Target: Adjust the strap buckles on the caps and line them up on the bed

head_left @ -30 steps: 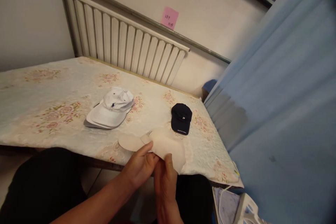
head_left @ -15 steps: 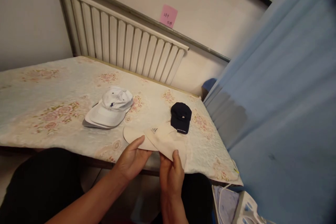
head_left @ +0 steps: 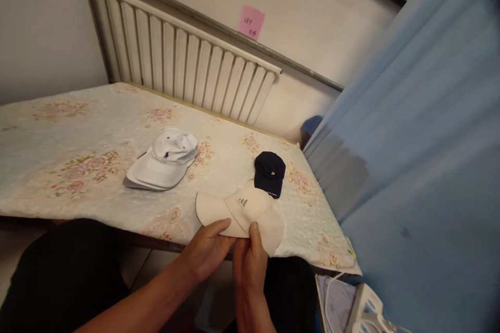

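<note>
Both hands grip a cream baseball cap (head_left: 253, 210) with a small dark striped logo, held above the bed's near edge with its brim to the left. My left hand (head_left: 211, 250) pinches the brim's lower edge, thumb on top. At the crown's lower edge, my right hand (head_left: 252, 257) has its thumb on the front and its fingers underneath, partly hidden. Beyond the cream cap lies a black cap (head_left: 269, 169), its brim partly covered in this view. To the left, white caps (head_left: 166, 158), seemingly stacked, rest on the bed, the top one bearing a dark emblem.
A flowered cover (head_left: 117, 114) lies over the bed. Behind it stand a white radiator (head_left: 183, 57) and a wall with a pink note (head_left: 251, 22). A blue curtain (head_left: 410, 130) hangs on the right. A white plastic object (head_left: 369, 309) and a cord sit at lower right.
The cream cap has moved slightly right and toward me, turning so its crown looks fuller and its logo shows more. My left hand shifted right with it; the other caps stayed put.
</note>
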### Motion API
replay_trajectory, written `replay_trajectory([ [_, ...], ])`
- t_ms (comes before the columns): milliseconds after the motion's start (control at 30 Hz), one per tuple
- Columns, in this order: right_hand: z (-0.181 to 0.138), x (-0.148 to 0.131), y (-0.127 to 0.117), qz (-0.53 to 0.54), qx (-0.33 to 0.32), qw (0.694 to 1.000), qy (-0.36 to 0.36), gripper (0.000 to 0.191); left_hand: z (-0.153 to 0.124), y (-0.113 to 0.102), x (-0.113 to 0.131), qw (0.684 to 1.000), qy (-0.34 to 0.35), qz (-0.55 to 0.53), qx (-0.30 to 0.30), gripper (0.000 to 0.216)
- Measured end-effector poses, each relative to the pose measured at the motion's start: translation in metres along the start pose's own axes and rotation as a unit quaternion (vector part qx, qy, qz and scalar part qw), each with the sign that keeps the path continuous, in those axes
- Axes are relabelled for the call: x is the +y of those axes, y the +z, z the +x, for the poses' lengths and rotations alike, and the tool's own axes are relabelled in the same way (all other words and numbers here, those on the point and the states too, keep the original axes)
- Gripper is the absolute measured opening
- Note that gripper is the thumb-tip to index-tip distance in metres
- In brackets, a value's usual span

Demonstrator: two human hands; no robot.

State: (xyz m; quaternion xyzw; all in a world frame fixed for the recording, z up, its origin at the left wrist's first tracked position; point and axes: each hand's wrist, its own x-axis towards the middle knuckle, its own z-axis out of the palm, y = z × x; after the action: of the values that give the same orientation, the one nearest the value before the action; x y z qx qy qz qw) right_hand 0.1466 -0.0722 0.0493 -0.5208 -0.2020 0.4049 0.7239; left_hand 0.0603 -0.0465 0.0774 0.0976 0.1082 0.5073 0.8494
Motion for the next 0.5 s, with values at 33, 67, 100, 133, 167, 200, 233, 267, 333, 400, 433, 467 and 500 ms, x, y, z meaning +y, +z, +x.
replay_trajectory([
  [33,0.001,-0.001,-0.002,-0.032,0.014,0.999,0.011,0.055,0.0,-0.002,0.001,1.0,0.0,-0.007,-0.013,0.062],
  [67,0.002,-0.002,-0.003,-0.05,0.027,0.998,0.019,0.054,0.0,-0.004,0.002,0.999,0.003,-0.017,-0.028,0.061],
  [100,0.004,-0.004,-0.004,-0.048,0.034,0.998,0.025,0.053,0.0,-0.006,0.004,0.999,0.008,-0.029,-0.043,0.059],
  [133,0.005,-0.005,-0.004,-0.028,0.037,0.999,0.027,0.053,0.0,-0.007,0.006,0.997,0.013,-0.041,-0.06,0.058],
  [167,0.007,-0.007,-0.003,0.009,0.034,0.999,0.025,0.053,0.0,-0.009,0.008,0.996,0.015,-0.051,-0.077,0.056],
  [200,0.008,-0.008,-0.002,0.057,0.02,0.998,0.023,0.054,0.0,-0.011,0.01,0.993,0.014,-0.059,-0.098,0.055],
  [233,0.01,-0.009,-0.001,0.106,-0.002,0.994,0.022,0.055,0.0,-0.012,0.011,0.991,0.011,-0.064,-0.12,0.055],
  [267,0.011,-0.01,0.0,0.15,-0.03,0.988,0.021,0.056,-0.001,-0.013,0.013,0.987,0.006,-0.067,-0.143,0.056],
  [333,0.014,-0.012,0.0,0.215,-0.084,0.973,0.026,0.057,-0.002,-0.013,0.017,0.981,-0.004,-0.066,-0.184,0.058],
  [400,0.016,-0.014,-0.002,0.245,-0.117,0.962,0.038,0.057,-0.003,-0.013,0.022,0.976,-0.016,-0.064,-0.209,0.057],
  [433,0.017,-0.015,-0.004,0.252,-0.125,0.959,0.044,0.058,-0.003,-0.013,0.025,0.974,-0.026,-0.063,-0.214,0.056],
  [467,0.017,-0.015,-0.007,0.255,-0.128,0.957,0.051,0.058,-0.003,-0.014,0.028,0.974,-0.038,-0.063,-0.213,0.056],
  [500,0.017,-0.016,-0.009,0.256,-0.131,0.956,0.058,0.058,-0.003,-0.015,0.031,0.975,-0.047,-0.063,-0.208,0.056],
])
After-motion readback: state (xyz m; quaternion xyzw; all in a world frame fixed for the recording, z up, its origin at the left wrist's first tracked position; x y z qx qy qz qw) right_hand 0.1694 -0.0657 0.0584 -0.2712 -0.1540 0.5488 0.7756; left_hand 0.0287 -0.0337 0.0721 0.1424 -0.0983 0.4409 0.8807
